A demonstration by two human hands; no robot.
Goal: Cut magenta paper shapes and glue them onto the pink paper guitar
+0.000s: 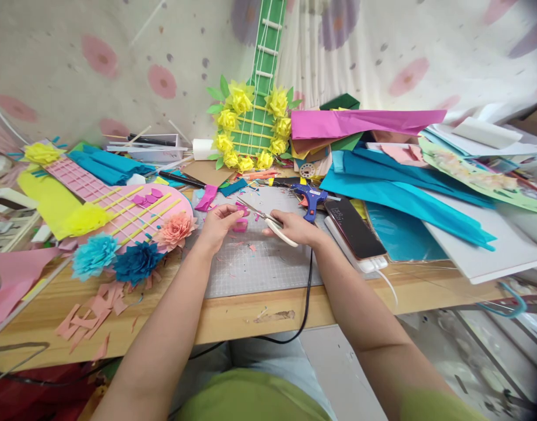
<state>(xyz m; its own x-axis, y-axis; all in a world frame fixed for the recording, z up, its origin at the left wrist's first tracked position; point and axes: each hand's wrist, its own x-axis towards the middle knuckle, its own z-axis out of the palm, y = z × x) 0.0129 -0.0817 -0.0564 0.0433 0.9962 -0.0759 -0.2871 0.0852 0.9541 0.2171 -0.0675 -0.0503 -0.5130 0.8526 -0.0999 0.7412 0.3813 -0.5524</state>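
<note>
My left hand (222, 224) pinches a small piece of magenta paper (241, 225) above the grey cutting mat (259, 269). In my right hand (292, 227) is a pair of scissors (280, 231) with white handles; the blades point up and left, close to the paper. Another magenta paper piece (205, 197) lies on the mat just beyond my left hand. To the left rests a pink paper guitar (132, 213) with yellow strips, a coral paper flower (176, 230), a dark blue one (138, 261) and a light blue one (94, 256).
A blue glue gun (311, 200) and a phone (356, 227) on a white power strip lie right of my hands. A green paper guitar (255, 131) with yellow flowers stands at the back. Blue paper sheets (408, 187) pile up at right; coral scraps (90, 310) lie front left.
</note>
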